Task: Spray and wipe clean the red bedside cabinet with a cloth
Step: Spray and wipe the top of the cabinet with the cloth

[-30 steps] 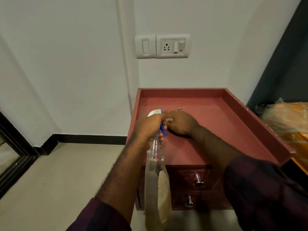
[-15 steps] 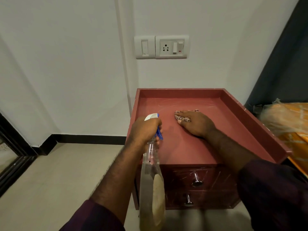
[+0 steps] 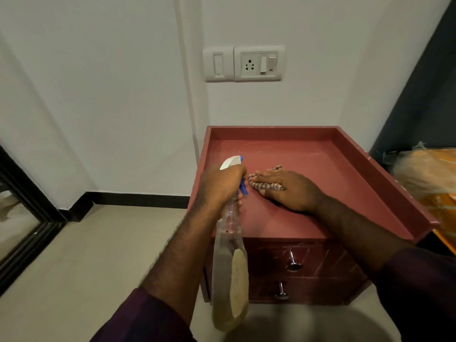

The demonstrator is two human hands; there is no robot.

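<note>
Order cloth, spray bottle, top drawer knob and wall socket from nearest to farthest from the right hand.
1. Cloth, under the right hand.
2. Spray bottle, just to its left.
3. Top drawer knob, lower front.
4. Wall socket, high behind.

The red cabinet (two knobbed drawers in front) is standing against the wall. The striped cloth is lying on its top, left of centre. The clear spray bottle is hanging head-up at its front-left edge.
</note>
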